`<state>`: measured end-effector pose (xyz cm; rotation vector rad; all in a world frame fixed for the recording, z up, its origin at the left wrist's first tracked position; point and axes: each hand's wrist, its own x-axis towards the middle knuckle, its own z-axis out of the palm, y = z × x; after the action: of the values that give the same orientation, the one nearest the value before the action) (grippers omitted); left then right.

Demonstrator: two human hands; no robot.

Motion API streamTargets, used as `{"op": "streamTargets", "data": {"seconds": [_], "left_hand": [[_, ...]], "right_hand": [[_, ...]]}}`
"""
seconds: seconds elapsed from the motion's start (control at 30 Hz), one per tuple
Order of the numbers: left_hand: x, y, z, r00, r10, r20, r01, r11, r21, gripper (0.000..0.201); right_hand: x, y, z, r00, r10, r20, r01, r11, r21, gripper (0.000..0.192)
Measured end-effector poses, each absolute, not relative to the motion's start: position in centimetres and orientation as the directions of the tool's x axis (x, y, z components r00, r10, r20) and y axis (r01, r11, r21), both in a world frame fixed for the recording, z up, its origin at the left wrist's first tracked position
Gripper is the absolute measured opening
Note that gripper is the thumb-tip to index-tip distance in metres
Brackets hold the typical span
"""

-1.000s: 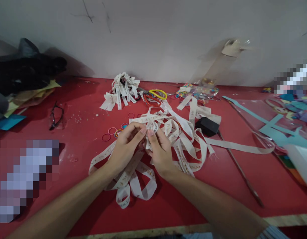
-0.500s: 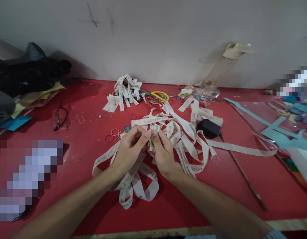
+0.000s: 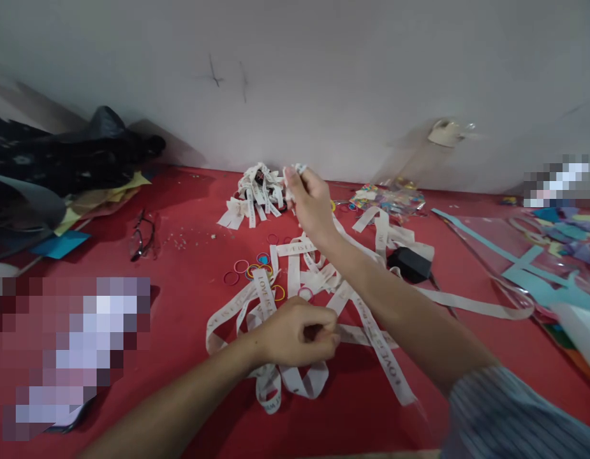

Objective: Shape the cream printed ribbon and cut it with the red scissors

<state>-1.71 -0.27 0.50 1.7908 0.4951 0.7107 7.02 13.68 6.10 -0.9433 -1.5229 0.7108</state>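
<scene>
The right hand's fingers are pinched together on a small cream bow, held up just over the pile of bows near the wall. The bow shows only as a scrap above the fingertips; most of it is hidden by the hand. The arm reaches forward across the ribbon, with a striped sleeve at the bottom right.

The left hand sits low over the desk, curled into a loose fist with thumb and fingers closed on a strand of ribbon. The ribbon is cream with printed lettering and lies in loose loops and tangles under and around this hand, one long tail running off to the right.

Just beyond the ribbon, small coloured rubber bands lie scattered on the red surface, some touching the ribbon. A black box rests on the ribbon's right side, under the right forearm's far edge. Behind it lies a clear bag of coloured bits by the wall.

Further left, glasses lie folded on the desk, well apart from the ribbon. In the far left corner is a heap of black plastic over yellow and blue paper. To the right lie blue paper strips on a clear sheet.
</scene>
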Motion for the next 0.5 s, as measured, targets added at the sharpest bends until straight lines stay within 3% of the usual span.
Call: {"op": "streamTargets", "data": {"seconds": [0.1,0.23,0.37,0.5], "left_hand": [[-1.8,-0.1,0.3,0.755,0.613,0.233,-0.022,-0.332,0.943,0.027],[-1.9,0.1,0.2,0.761,0.602,0.243,-0.008,-0.366,0.931,0.023],[-1.8,0.2,0.3,0.757,0.602,0.256,-0.007,-0.384,0.923,0.025],[-1.9,0.1,0.2,0.767,0.561,0.311,-0.065,-0.414,0.908,0.029]], "right_hand": [[4.9,18.9,5.4,-0.099,0.833,0.544,0.282,0.548,-0.787,0.034],[2.9,23.6,3.6,-0.174,0.905,0.388,0.643,0.403,-0.651,0.030],[2.9,24.9,2.2,-0.196,0.922,0.333,0.704,0.369,-0.606,0.021],[4.7,23.3,2.9,-0.190,0.910,0.370,0.741,0.380,-0.553,0.020]]}}
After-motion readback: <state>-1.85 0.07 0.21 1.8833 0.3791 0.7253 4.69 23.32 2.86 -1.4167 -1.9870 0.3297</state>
